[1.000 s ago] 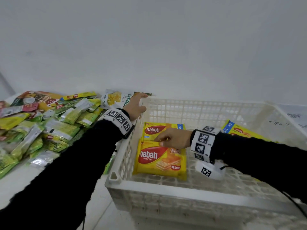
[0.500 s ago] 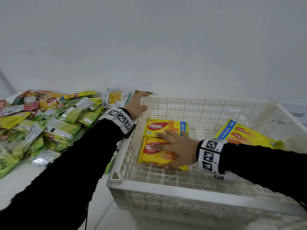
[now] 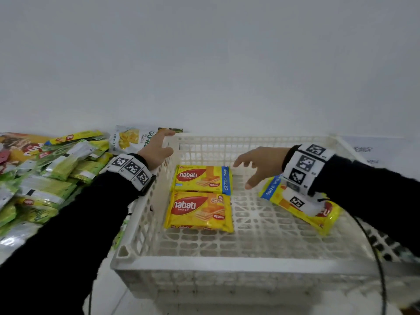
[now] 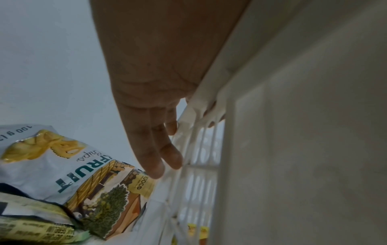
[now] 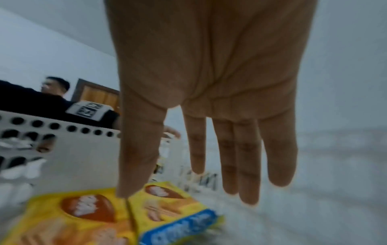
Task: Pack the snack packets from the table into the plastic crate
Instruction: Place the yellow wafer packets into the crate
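Wooden door (image 5: 98, 97) beyond the crate (image 5: 83, 149), right-wrist view only.

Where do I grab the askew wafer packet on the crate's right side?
Pinch the wafer packet at its blue-banded end: it lies bare, facing the middle of the crate, while the wrist camera covers the packet's centre. Bring the open right hand onto it from that side, probably thumb underneath.
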